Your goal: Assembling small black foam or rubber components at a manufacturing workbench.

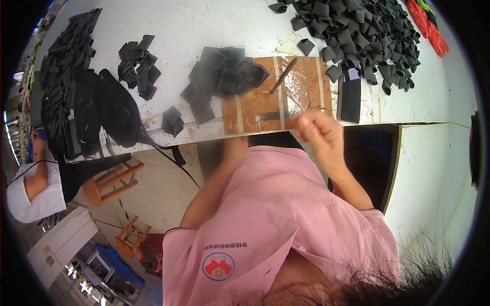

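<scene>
Nearest: the person's pink shirt (pixel 286 224) fills the lower middle, both forearms rising from it toward the worktop edge.
Right hand (pixel 317 133): raised at the worktop edge, fingers curled into a loose fist; motion blur hides whether anything sits in the grip.
Left hand: the forearm runs up under the worktop edge and the hand is out of sight there, so its grip cannot be told.
Brown board (pixel 278 99): taped flat to the white worktop (pixel 204 25) just beyond the right hand, clear film over part of it, a thin brown stick (pixel 284 75) lying slantwise on it.
Blurred black pieces (pixel 224 74): a loose heap of flat, folded black bits at the board's left corner.
Dark flat slab (pixel 350 94): just right of the board.
Further right: a big pile of black folded pieces (pixel 357 35).
Further left: a black bag (pixel 107 109), a small black heap (pixel 139 66), a long black stack (pixel 66 56).
Floor side: wooden stools (pixel 109 181), and another person's white sleeve (pixel 28 196).
</scene>
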A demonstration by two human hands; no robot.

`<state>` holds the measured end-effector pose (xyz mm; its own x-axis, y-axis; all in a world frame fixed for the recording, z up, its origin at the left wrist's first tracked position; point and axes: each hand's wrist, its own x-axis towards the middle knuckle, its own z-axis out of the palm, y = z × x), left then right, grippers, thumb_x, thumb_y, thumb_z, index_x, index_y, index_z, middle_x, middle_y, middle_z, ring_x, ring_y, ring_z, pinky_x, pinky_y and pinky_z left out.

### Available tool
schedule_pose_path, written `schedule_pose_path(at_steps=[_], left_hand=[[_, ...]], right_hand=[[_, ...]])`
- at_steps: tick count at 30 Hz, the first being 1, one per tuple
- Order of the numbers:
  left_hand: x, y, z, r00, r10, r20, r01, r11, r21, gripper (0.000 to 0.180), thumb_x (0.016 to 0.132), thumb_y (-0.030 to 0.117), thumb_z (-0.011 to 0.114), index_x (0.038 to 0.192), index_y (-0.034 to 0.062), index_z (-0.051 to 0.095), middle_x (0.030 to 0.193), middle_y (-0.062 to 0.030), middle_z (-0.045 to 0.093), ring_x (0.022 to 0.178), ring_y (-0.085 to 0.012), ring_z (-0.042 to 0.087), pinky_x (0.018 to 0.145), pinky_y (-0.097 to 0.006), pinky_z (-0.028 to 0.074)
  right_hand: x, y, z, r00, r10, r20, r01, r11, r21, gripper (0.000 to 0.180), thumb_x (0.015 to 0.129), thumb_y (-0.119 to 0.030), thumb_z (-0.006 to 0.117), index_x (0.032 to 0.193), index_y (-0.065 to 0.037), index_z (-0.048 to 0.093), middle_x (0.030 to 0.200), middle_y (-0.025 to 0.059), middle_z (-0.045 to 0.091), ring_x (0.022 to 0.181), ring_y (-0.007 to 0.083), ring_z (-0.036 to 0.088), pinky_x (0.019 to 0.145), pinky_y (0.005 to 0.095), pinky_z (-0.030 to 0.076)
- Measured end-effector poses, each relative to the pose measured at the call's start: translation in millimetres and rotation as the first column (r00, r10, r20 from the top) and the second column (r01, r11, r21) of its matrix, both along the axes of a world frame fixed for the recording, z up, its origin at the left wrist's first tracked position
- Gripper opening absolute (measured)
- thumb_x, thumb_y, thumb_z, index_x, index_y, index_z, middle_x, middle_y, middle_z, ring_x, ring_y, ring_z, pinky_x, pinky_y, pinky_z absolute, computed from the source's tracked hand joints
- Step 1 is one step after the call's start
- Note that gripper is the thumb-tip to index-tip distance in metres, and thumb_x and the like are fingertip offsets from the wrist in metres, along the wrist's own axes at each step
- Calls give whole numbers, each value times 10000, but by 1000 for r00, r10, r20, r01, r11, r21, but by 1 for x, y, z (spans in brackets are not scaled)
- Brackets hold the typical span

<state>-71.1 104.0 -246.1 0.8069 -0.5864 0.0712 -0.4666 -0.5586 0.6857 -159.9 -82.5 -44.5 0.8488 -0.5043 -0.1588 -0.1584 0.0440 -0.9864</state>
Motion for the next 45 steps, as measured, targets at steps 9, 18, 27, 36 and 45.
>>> schedule_pose_path(at_steps=[9, 18, 27, 36, 45], left_hand=[[-5, 12, 126, 683, -114, -721, 126, 991, -37, 163, 776, 70, 599, 912, -20, 605, 860, -88, 618, 741, -84, 547, 672, -209, 429], [-9, -46, 184, 172, -636, -752, -637, 510, -578, 173, 845, 71, 533, 1015, 47, 554, 913, -65, 600, 728, -131, 546, 651, -253, 439], [47, -57, 203, 382, -505, -774, -2, 837, -547, 150, 828, 110, 535, 873, -31, 565, 740, -17, 585, 634, -35, 502, 585, -159, 377], [50, -68, 205, 557, -419, -717, 18, 869, -494, 34, 769, 3, 608, 795, -1, 588, 628, 5, 568, 494, -18, 483, 414, -147, 356], [18, -84, 190, 943, -190, -271, 2, 823, -568, 60, 776, -42, 592, 825, -25, 562, 672, -28, 598, 533, -45, 540, 461, -168, 430]], right_hand=[[-10, 20, -17, 963, 229, -144, -254, 948, -190, 110, 801, -69, 578, 821, 38, 597, 684, 95, 570, 590, 131, 521, 561, 266, 428], [4, 31, -17, 977, -36, 208, -93, 812, 577, 116, 854, -33, 523, 948, 34, 538, 832, 71, 554, 693, 120, 554, 675, 257, 476], [11, -27, 25, 900, 429, -70, -433, 871, -232, 184, 869, -176, 488, 826, 0, 522, 735, 122, 488, 716, 271, 494, 662, 349, 387], [26, -12, 23, 993, -121, 18, 97, 693, -714, 149, 767, -126, 615, 849, -21, 548, 739, 121, 498, 671, 292, 523, 581, 369, 426], [35, 20, 10, 955, -209, 211, 296, 723, -624, 107, 725, -2, 618, 830, 8, 600, 747, 102, 550, 575, 204, 539, 486, 284, 422]])
